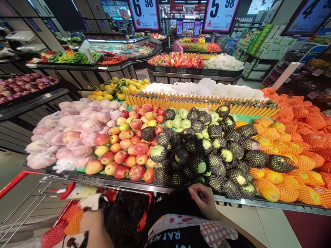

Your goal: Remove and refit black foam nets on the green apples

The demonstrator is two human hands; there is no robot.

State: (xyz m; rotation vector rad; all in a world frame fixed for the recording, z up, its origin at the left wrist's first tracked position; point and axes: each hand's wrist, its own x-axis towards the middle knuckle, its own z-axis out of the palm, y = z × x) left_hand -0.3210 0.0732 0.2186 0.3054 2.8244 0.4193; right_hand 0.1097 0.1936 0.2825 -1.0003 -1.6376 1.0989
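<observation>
The right hand [204, 201] is resting loosely curled, gripping nothing, on the bench [271, 204] edge — netted green apples [199, 164] lying just ahead. The left hand [94, 229] is clutching orange netting [73, 220] — farther off.

A supermarket produce hall under bright overhead light. The floor [261, 224] is pale glossy tile, with a dark red patch at the lower right. Dark, metal-edged display stands [77, 74] run in rows toward the back. Hanging price signs read 6.98 [144, 12], 5.98 [219, 13] and a partly cut-off 4 [309, 15]. A yellow picket divider [196, 102] crosses the nearest stand. Packed shelves [261, 43] line the right side.
</observation>
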